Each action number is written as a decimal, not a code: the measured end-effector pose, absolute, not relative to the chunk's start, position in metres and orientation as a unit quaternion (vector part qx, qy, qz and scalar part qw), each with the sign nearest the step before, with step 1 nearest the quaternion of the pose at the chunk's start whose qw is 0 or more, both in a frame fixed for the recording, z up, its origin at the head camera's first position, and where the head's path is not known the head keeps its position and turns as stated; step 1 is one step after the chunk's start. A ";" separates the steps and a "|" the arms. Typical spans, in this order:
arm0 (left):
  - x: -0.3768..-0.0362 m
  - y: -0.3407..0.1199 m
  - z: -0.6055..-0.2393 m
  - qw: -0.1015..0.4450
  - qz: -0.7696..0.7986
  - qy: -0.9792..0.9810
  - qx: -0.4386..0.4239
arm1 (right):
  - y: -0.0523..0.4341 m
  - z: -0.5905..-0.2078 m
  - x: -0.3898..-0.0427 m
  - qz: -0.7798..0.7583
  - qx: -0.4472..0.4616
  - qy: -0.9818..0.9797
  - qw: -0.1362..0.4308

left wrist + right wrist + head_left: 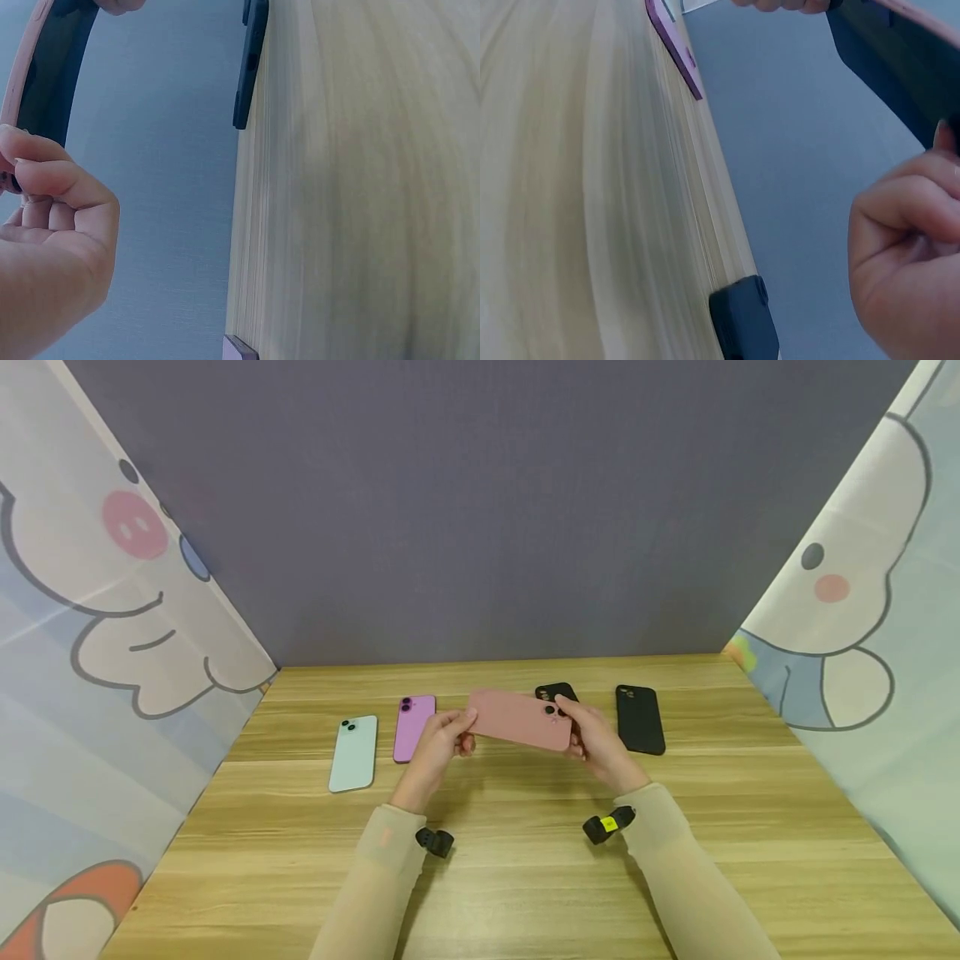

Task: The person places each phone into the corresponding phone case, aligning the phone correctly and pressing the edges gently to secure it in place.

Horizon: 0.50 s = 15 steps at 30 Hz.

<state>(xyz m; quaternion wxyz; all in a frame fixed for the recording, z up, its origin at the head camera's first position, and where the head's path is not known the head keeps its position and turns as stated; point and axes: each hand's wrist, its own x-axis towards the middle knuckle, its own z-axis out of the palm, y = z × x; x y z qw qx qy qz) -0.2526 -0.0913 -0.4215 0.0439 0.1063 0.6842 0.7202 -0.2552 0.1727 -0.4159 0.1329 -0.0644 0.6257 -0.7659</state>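
Beige sleeves (375, 885), near; left hand (441, 741) and right hand (596, 742), both gripping one pink phone (513, 718), raised over worktop (510, 885); purple phone (410, 732) and pale phone (353, 757), at left.

1. From my end: looks like a small staged filming nook, i.e. a screened-off tbl (510, 885); home or office around it, I can't tell.
2. Wood-grain tbl runs up to a plain grey-blue back panel (487, 510).
3. L cartoon sheet (45, 693) (pink-snouted char.) & R cartoon sheet (900, 777) (white char.) box in both sides.
4. I see a L wrist cam (435, 842) & R wrist cam (609, 823), i.e. rec. gear.
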 end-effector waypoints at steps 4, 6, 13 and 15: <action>-0.253 -0.091 -0.421 0.046 0.720 0.684 0.108 | 0.174 -0.415 -0.255 -0.753 -0.097 0.634 0.146; -0.253 -0.091 -0.421 0.046 0.720 0.685 0.106 | 0.175 -0.416 -0.256 -0.746 -0.108 0.639 0.152; -0.256 -0.092 -0.421 0.045 0.725 0.680 0.101 | 0.179 -0.416 -0.256 -0.732 -0.113 0.643 0.193; -0.256 -0.092 -0.421 0.046 0.729 0.676 0.098 | 0.180 -0.416 -0.257 -0.725 -0.128 0.645 0.203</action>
